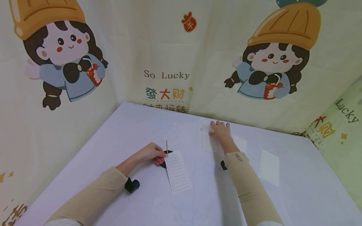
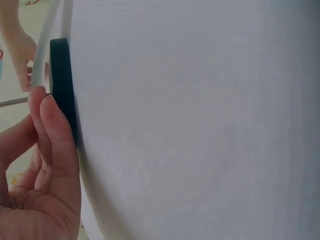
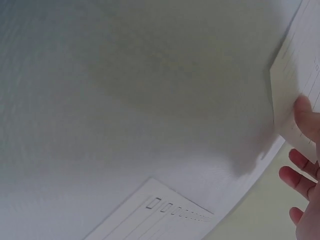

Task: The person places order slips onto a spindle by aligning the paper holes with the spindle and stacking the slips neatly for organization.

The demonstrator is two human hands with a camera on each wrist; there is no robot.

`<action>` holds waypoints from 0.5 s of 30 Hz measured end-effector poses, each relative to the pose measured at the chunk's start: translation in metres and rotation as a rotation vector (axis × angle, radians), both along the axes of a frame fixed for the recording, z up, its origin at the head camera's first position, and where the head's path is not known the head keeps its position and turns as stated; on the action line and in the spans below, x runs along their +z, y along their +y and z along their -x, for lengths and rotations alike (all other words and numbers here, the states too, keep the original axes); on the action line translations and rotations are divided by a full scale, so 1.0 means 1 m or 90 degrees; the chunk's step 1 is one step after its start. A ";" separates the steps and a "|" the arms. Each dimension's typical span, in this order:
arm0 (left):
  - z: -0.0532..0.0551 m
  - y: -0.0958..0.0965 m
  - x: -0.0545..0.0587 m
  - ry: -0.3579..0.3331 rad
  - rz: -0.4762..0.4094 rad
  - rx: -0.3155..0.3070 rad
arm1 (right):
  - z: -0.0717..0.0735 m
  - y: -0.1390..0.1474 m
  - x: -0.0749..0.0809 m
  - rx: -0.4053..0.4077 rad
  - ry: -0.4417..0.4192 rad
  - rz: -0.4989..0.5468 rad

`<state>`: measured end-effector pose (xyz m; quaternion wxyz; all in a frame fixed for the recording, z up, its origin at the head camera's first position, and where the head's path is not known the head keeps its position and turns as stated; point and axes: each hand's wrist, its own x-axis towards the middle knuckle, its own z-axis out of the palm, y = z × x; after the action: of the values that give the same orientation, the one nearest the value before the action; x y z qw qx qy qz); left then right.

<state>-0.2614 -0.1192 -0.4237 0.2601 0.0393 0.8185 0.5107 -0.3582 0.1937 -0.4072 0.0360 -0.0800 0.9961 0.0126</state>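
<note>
A thin metal spike (image 1: 167, 146) stands upright on a round black base (image 1: 163, 165), left of the table's middle. A lined paper slip with checkboxes (image 1: 178, 174) has its upper left corner at the foot of the spike; whether the spike pierces it, I cannot tell. My left hand (image 1: 152, 153) pinches that corner just above the base (image 2: 61, 75). Farther back, my right hand (image 1: 221, 131) holds the upper edge of another lined slip (image 1: 208, 142). In the right wrist view its thumb (image 3: 306, 117) lies on the slip's face, and that end looks raised from the table.
A third slip (image 1: 240, 143) lies partly behind the right forearm, and a fourth (image 1: 269, 168) lies farther right. Black wrist devices (image 1: 132, 185) sit under both wrists. A printed cloth (image 1: 167, 47) hangs behind the white table (image 1: 198, 201).
</note>
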 end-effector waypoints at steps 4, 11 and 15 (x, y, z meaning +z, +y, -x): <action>-0.001 0.000 0.000 0.001 0.001 0.001 | 0.001 0.003 -0.002 -0.006 0.016 0.062; -0.001 0.000 0.000 0.001 0.004 0.002 | -0.005 0.011 0.005 -0.055 0.046 0.300; -0.001 0.001 0.001 -0.002 0.005 0.008 | -0.010 0.019 0.012 -0.065 0.034 0.476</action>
<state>-0.2605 -0.1182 -0.4231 0.2585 0.0319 0.8204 0.5090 -0.3477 0.2131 -0.3949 -0.0209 -0.0379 0.9350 -0.3519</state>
